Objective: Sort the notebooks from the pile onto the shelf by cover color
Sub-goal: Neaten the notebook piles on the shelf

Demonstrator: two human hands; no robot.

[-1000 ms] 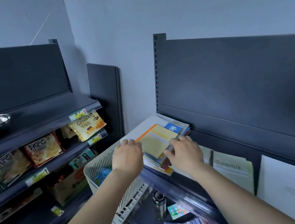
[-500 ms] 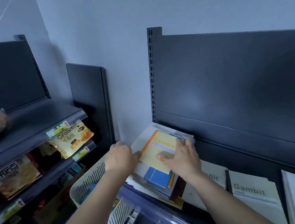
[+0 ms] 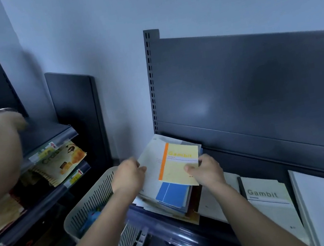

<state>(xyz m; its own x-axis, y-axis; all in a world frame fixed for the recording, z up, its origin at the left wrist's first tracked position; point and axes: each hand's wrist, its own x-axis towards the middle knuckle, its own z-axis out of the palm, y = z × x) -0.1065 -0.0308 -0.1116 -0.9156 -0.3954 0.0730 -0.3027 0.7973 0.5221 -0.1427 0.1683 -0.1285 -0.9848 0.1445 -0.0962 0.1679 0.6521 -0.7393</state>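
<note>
Top of pile [image 3: 168,204], left end of shelf [image 3: 215,229]: yellow notebook [image 3: 180,165], orange spine, reads "Gambit". My right hand [image 3: 207,172] pinches its right edge, thumb on cover. My left hand [image 3: 129,176] curls round the white notebook [image 3: 151,167] edge beneath. To the right, a cream notebook [image 3: 268,197] also reads "Gambit".

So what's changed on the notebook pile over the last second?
The right hand, flat on the yellow notebook before, now pinches its near corner; the notebook has shifted back, uncovering a blue notebook beneath. The left hand stays at the left edge of the pile.
</note>
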